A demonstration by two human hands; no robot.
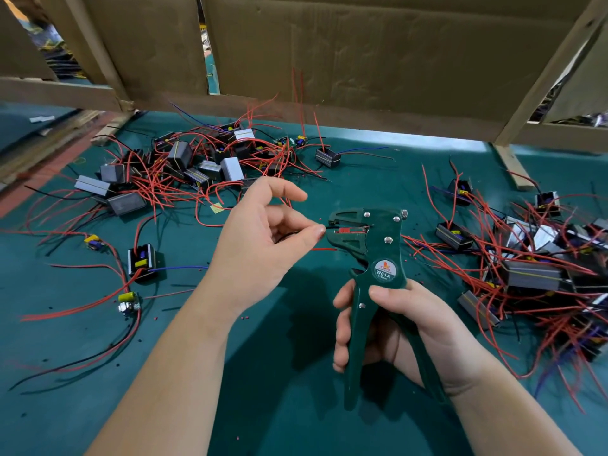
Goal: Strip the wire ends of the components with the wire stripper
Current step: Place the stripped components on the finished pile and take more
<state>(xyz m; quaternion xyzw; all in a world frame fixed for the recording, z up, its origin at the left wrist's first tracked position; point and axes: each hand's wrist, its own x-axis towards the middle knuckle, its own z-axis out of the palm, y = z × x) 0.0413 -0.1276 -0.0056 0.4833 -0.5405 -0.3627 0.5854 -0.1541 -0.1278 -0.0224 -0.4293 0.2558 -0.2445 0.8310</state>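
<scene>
Two heaps of components [184,166] flank the green tabletop [82,406]; right hand [404,327] grips the wire stripper [378,245] upright by its handles, left hand [260,238] pinches a black wire [330,227] at its head.

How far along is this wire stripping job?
Insulation crumbs on the mat suggest some stripping done. The left hand pinches a wire in the wire stripper, gripped by the right hand. Of the back pile and right pile, which is finished is unclear.
</scene>
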